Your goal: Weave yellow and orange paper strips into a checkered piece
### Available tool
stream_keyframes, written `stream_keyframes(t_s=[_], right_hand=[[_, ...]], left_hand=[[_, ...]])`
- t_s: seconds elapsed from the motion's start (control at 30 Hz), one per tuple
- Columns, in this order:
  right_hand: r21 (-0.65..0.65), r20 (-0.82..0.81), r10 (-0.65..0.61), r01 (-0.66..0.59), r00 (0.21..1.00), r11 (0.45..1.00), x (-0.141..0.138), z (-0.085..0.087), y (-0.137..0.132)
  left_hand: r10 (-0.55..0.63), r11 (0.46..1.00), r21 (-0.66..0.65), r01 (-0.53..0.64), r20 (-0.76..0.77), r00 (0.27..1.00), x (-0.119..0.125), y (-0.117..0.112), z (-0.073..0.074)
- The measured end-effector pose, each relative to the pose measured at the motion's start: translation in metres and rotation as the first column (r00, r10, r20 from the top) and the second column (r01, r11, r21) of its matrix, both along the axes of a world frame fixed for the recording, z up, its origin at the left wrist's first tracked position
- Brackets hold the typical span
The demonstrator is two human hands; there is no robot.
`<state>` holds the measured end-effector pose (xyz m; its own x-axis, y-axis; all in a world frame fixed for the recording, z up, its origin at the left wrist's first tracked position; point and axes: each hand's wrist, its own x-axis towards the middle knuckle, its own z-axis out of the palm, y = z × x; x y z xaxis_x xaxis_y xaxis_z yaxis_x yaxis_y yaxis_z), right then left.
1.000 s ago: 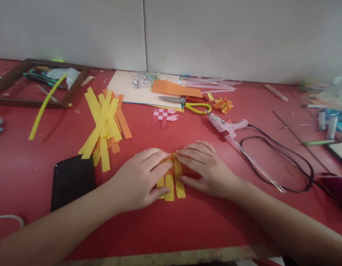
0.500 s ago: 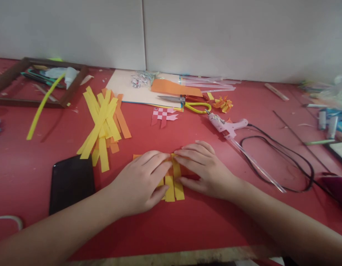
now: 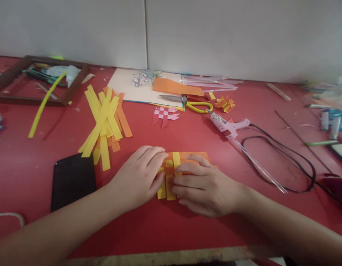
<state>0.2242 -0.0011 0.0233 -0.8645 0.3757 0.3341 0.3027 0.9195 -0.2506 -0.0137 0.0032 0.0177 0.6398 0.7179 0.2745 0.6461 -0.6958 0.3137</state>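
On the red surface (image 3: 126,232), the right hand (image 3: 212,188) rested with fingers slightly apart; the left hand (image 3: 139,177) kept its fingers close together. Both touched crossed yellow and orange paper strips (image 3: 169,170) beneath them; any pinching could not be told.

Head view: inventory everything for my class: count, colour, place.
crossed strips: several, yellow and orange, front centre
loose strips: many, yellow and orange, left
slab: one, black, left
frame: one, brown, back left
frame contents: several, mixed, inside
bent strip: one, yellow, across frame
sheets: stack, cream, back centre
cut piece: one, orange, on sheets
scissors: one, yellow, red and silver, by sheets
paper fish: one, pink and red, centre
crumpled bits: uncounted, orange, beside scissors
glue gun: one, pink, right
cord: one, black, right
sticks: several, clear, back
edge clutter: uncounted, mixed, right
table: one, red, underneath
wall: one, pale, behind
left hand: one, on crossed strips
right hand: one, on crossed strips
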Motion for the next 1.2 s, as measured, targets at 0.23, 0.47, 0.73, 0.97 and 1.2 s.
stream_keyframes(t_s=[0.23, 0.47, 0.73, 0.97, 1.2], right_hand=[[0.013, 0.021, -0.017, 0.017, 1.000, 1.000, -0.001, 0.000, 0.001], [0.007, -0.008, -0.048, 0.048, 0.999, 0.999, -0.001, 0.000, 0.002], [-0.064, -0.019, -0.041, 0.039, 0.999, 0.997, 0.000, 0.000, 0.003], [-0.146, -0.060, 0.016, -0.025, 0.998, 0.989, 0.000, 0.003, 0.007], [-0.101, -0.016, -0.205, 0.202, 0.979, 0.974, 0.007, -0.001, 0.013]], left_hand=[[-0.017, 0.999, -0.029, 0.017, 0.012, 1.000, 0.000, 0.001, -0.001], [-0.022, 0.999, -0.040, 0.023, 0.013, 1.000, -0.001, 0.001, 0.000], [-0.029, 0.999, -0.030, 0.029, 0.004, 1.000, -0.001, 0.002, -0.002], [-0.033, 0.999, -0.035, 0.034, 0.003, 0.999, -0.001, 0.002, -0.004], [-0.058, 0.998, -0.015, 0.059, 0.009, 0.998, -0.003, -0.002, -0.001]])
